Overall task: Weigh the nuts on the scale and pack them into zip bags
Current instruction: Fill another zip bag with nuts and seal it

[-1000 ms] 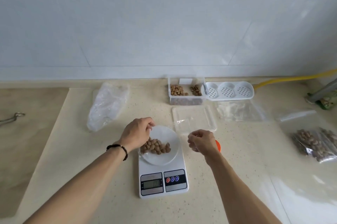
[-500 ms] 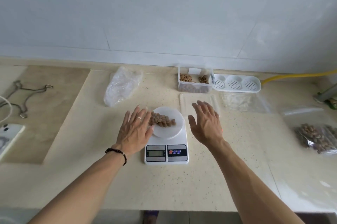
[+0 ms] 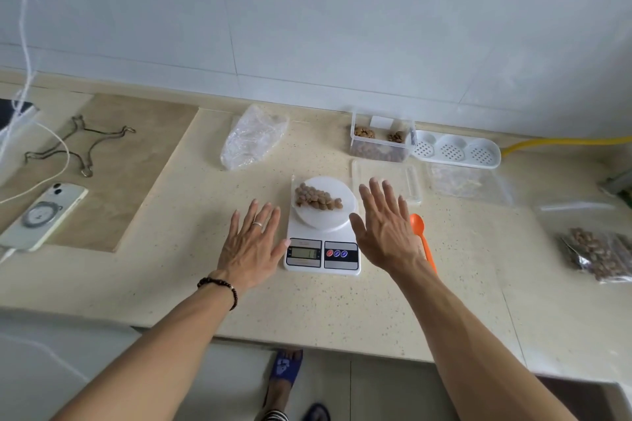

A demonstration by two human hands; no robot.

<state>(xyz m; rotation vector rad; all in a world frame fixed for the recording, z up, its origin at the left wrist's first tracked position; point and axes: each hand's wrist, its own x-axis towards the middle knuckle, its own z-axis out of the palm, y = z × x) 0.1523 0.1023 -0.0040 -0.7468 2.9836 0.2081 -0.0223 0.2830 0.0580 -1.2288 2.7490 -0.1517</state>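
Note:
A white digital scale [image 3: 323, 254] stands mid-counter with a round white plate [image 3: 338, 215] on it holding a pile of brown nuts [image 3: 316, 200]. My left hand [image 3: 251, 244] hovers flat, fingers spread, just left of the scale and holds nothing. My right hand [image 3: 384, 229] is spread the same way at the scale's right side, empty. An orange spoon [image 3: 422, 237] lies partly under my right hand. A clear box of nuts [image 3: 379, 143] stands behind. A filled zip bag [image 3: 598, 254] lies at the right, with empty zip bags [image 3: 468, 181] near it.
A clear lid [image 3: 403, 177] lies behind my right hand. A white perforated tray [image 3: 456, 148] and a yellow hose [image 3: 561, 141] are at the back right. A crumpled plastic bag [image 3: 251, 136] lies back left. A phone [image 3: 44, 215] and a wire rack [image 3: 78, 146] lie far left.
Both hands opened from curled over the plate to flat and spread, then drew back to either side of the scale. The camera pulled away and up, showing the counter edge and floor.

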